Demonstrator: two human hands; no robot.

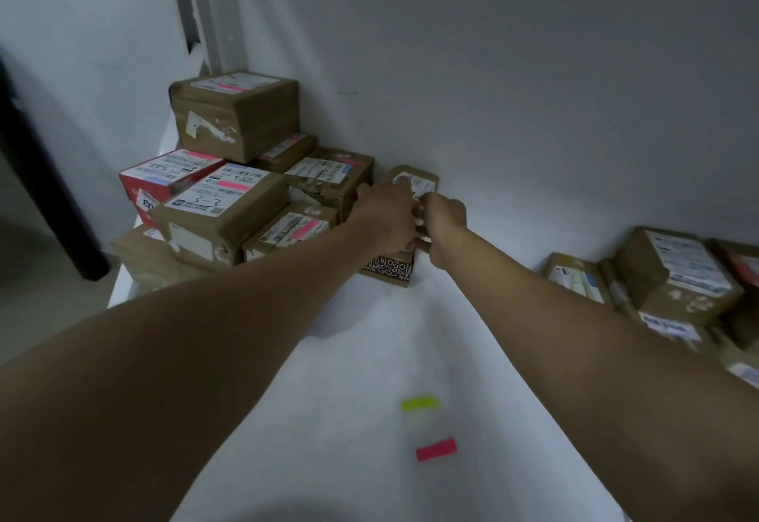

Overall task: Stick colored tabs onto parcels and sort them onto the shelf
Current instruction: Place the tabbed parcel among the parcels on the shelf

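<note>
Both hands reach to a small brown parcel standing against the wall: the left hand lies over its front with fingers curled onto it, while the right hand pinches at its side, how tightly I cannot tell. Two tabs lie loose on the white table, one yellow tab and one pink tab, with bare surface around them. A stack of parcels sits left, a second parcel pile right.
</note>
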